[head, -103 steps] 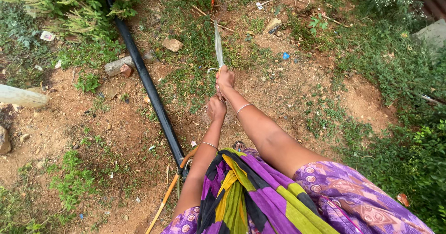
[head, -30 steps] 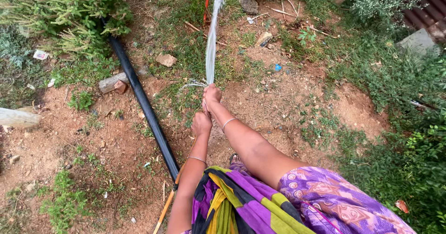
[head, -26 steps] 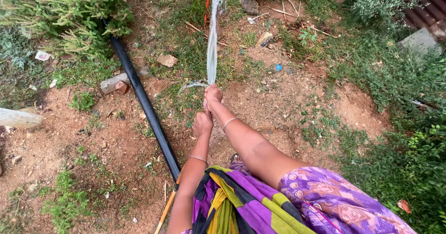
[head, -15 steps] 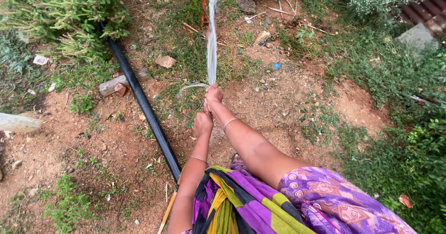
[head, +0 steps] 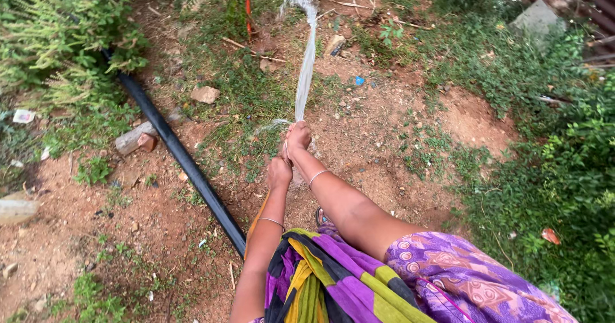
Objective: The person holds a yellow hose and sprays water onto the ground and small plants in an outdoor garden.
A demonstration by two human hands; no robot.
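Head view: single camera, looking down over both outstretched arms.
Right hand [head: 298, 136]: leading hand, closed in a fist around the outlet end of a hose; the nozzle itself is hidden inside the fingers.
Left hand [head: 280, 171]: directly behind the right hand and touching it, also closed around the hose.
Hose [head: 257, 215]: only a short orange length shows, under the left forearm; it runs from there forward into both fists.
Grip rationale: judged as a two-point hold, the rear hand steadying the line while the front hand pinches the opening, which would flatten and lengthen the jet.
Water jet [head: 305, 66]: leaves the top of the right hand as a narrow ribbon; a thin side spray escapes to the left of that hand.
Pointing direction: forward, away from the body, tilted slightly right.
Long axis: in line with both forearms.
Landing zone: well ahead of the right hand, near an orange stake [head: 246, 6].
Black pipe [head: 179, 159]: lies left of the left hand, apart from it, diagonal on red soil [head: 77, 233].
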